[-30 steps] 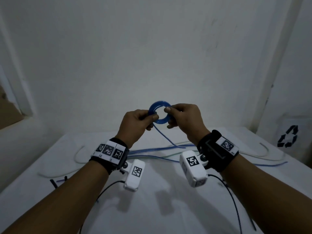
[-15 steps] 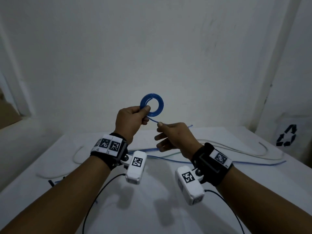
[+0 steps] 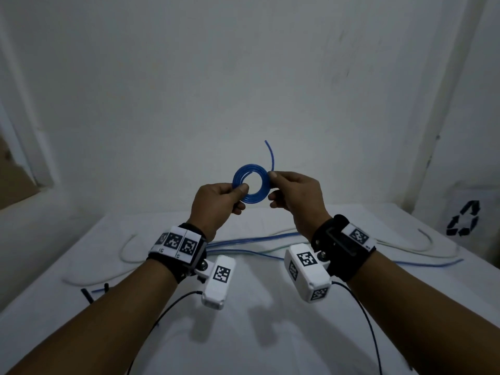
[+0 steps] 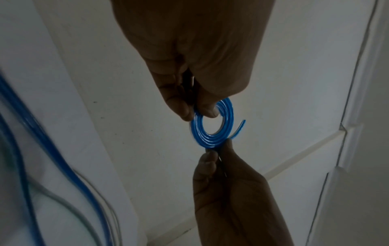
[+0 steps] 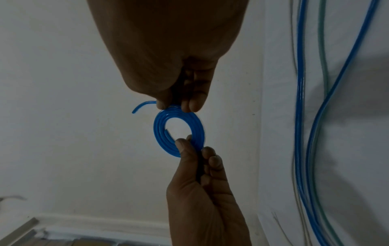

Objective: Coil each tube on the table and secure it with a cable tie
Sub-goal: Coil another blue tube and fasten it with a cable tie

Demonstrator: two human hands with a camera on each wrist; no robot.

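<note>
A thin blue tube wound into a small flat coil (image 3: 253,197) is held up in the air above the white table (image 3: 257,334). My left hand (image 3: 240,192) pinches the coil's left side between thumb and fingers. My right hand (image 3: 270,181) pinches its right side. The tube's short loose end (image 3: 271,155) curves upward from the right-hand pinch. The left wrist view shows the coil (image 4: 207,141) between my left hand (image 4: 196,114) above and my right hand (image 4: 216,150) below. The right wrist view shows the coil (image 5: 158,133) from the other side, between the right hand (image 5: 179,106) and the left hand (image 5: 188,144).
Long blue tubes (image 3: 251,240) and pale tubes (image 3: 130,250) lie uncoiled across the far half of the table. Black cable ties (image 3: 88,295) lie near its left edge. A box with a recycling mark (image 3: 462,221) stands at the right. A wall rises just behind.
My right hand dropped below the coil with the tube's tail, then rose back to the coil's right side. The tail no longer trails to the table; its end now sticks up free.
</note>
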